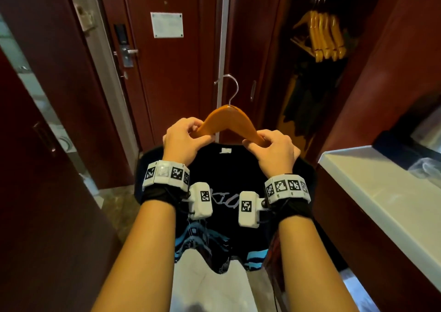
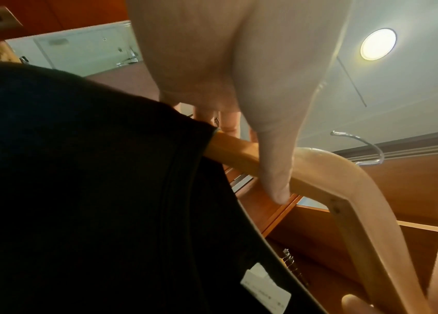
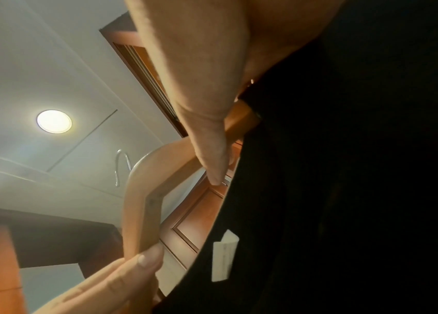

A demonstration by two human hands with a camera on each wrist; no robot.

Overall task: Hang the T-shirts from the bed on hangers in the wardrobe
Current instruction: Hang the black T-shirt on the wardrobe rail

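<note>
We stand in a narrow entry lined with dark red-brown wood: a door (image 1: 167, 77) with a metal lever handle (image 1: 127, 52) and a white notice (image 1: 167, 24) faces us, and to its right the wardrobe (image 1: 310, 73) stands open, with a row of bare yellow wooden hangers (image 1: 325, 37) on its rail. A white countertop (image 1: 381, 192) runs along our right side.

In front of our chest we hold one wooden hanger (image 1: 230, 120) upright, its metal hook (image 1: 230, 87) pointing up toward the door. Our left hand (image 1: 182, 139) pinches the hanger's left arm, thumb beneath and fingers curled over the top; in the left wrist view the thumb (image 2: 276, 170) presses against the underside of the wood. Our right hand (image 1: 274, 149) grips the right arm in the same way, fingers clamped around the wood where it meets the fabric.

The black T-shirt (image 1: 224, 168) hangs below the hanger between our forearms, its neckline just under the wooden arms and its white neck label (image 1: 225, 150) facing us. Both ends of the hanger disappear into the collar; the wrist views show the fabric covering each tip. Pale lettering and blue print mark the shirt's front lower down. The shirt is well short of the wardrobe rail.
</note>
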